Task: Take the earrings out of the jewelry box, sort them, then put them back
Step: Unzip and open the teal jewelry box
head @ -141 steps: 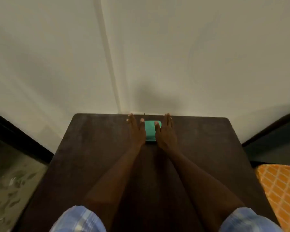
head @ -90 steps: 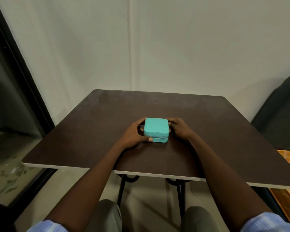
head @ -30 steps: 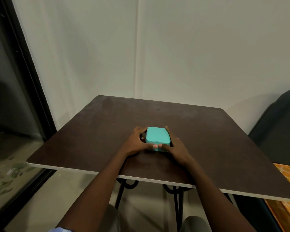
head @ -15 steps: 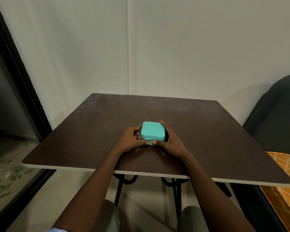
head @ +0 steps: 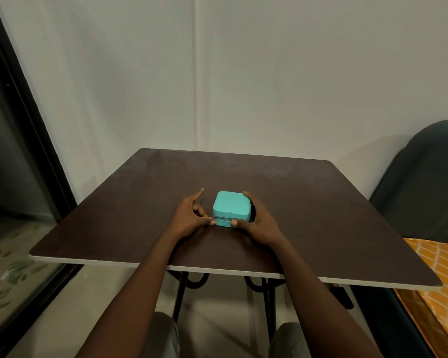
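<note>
While the dark glass door fills the left edge of the frame, your left hand lies just left of centre on the brown tabletop. Its index finger points straight out, and its thumb and a bent finger pinch something small at the lower left corner of the jewelry box, right at the zipper line; the piece itself is too small to make out. The teal box sits closed near the middle of the frame. Your right hand grips it from the right, fingers curled along the far side and thumb pressed on the near face. A dark chair stands at the right edge, with orange patterned fabric below it.
</note>
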